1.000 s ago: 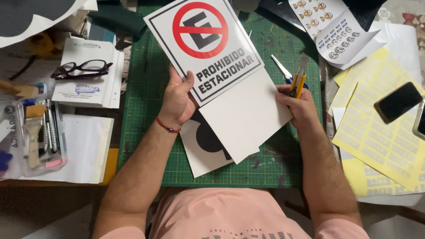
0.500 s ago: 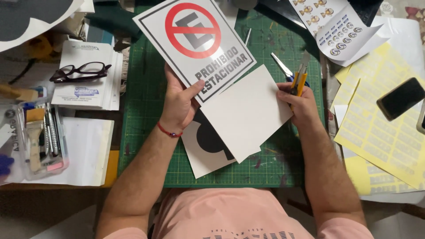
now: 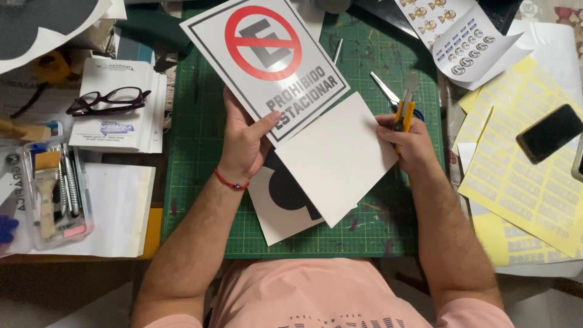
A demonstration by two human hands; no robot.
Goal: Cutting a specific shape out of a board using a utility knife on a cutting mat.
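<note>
On one big green mat (image 3: pixel 200 182) lie one no-parking sign (image 3: pixel 267 61) and one blank white sheet (image 3: pixel 337 158), the left hand (image 3: pixel 243 143) with fingers closed on the sign's near edge, the right hand (image 3: pixel 410 136) gripping one yellow knife (image 3: pixel 405 109) and the sheet's right corner.

Beneath the grip, a green gridded cutting mat (image 3: pixel 200 182). Just above and right of the grip, silver-bladed scissors (image 3: pixel 384 88) flat on that mat. Well left of the grip, dark-framed plastic glasses (image 3: pixel 109 100) atop a white paper booklet (image 3: pixel 121 130); lower and further left, a clear plastic tray (image 3: pixel 57 194) with a flat wooden-handled brush (image 3: pixel 45 182) inside. Right of the grip, yellow paper sticker sheets (image 3: pixel 522 188), a black rectangular phone (image 3: pixel 549 132) lying on them. Up right, a white curled sheet of small round stickers (image 3: pixel 467 42).
</note>
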